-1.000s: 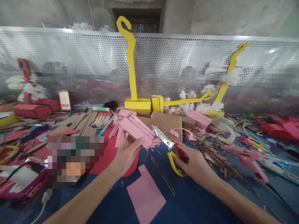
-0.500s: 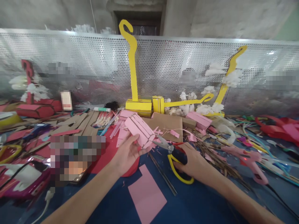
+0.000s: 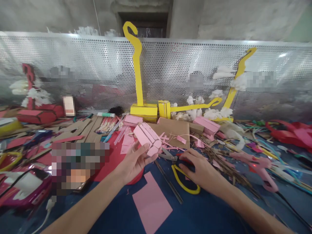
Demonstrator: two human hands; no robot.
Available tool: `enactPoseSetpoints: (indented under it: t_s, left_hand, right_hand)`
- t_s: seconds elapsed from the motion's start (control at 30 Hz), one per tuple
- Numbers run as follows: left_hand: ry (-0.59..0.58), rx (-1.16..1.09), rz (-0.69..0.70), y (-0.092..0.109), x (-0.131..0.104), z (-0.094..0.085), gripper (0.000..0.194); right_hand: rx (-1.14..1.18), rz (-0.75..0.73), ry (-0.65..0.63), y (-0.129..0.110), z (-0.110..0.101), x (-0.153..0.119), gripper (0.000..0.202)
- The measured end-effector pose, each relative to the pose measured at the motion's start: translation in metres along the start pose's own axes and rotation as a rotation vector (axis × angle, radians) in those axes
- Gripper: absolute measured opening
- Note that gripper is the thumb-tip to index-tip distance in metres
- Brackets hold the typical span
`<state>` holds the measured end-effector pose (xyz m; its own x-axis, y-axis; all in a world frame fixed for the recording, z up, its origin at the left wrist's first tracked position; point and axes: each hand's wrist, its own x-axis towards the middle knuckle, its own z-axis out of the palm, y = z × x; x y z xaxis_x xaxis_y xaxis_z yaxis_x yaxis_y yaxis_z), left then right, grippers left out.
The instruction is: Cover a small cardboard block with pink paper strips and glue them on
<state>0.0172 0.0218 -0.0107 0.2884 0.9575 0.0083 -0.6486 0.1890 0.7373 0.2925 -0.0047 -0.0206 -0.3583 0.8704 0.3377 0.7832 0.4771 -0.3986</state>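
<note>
My left hand [image 3: 135, 159] grips a small pink paper box [image 3: 147, 136] with dark seams, tilted above the table, its end face turned toward me. Just right of it, my right hand [image 3: 201, 167] has its fingers on a pair of scissors [image 3: 185, 182] with one yellow and one red handle. The blades point left and end close behind the left fingertips. Below the hands lies a flat pink sheet [image 3: 153, 201] with a notched corner. A thin metal rod or strip [image 3: 169, 182] lies between that sheet and the scissors.
Yellow paper hooked shapes on boxes [image 3: 143, 110] stand by a perforated metal panel [image 3: 85, 65]. A pink glue gun [image 3: 258, 165] with a red light lies right, near dry twigs. Cardboard strips, red paper and a blurred-out object crowd the left. Pink scraps lie behind my hands.
The pink box has turned, showing more of its end face. My right hand has lowered the scissors slightly away from the box, and the blades look closer together.
</note>
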Motion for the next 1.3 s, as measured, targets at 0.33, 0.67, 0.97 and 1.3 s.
enactPoseSetpoints:
  t_s: [0.33, 0.67, 0.97, 1.3]
  left_hand:
    - [-0.103, 0.088, -0.036, 0.001, -0.004, 0.004, 0.060]
    - [-0.069, 0.160, 0.031, -0.003, -0.003, 0.004, 0.051]
    - [0.006, 0.153, 0.087, -0.008, 0.003, -0.003, 0.039]
    - [0.050, 0.182, 0.083, -0.014, 0.002, 0.002, 0.038]
  right_hand:
    - [-0.012, -0.011, -0.048, 0.001, 0.001, 0.000, 0.011]
    - [-0.023, -0.049, -0.050, -0.001, 0.001, -0.002, 0.007]
    - [0.004, -0.003, -0.037, -0.011, -0.007, 0.002, 0.013]
    - [-0.291, 0.511, 0.381, 0.063, -0.084, -0.120, 0.017]
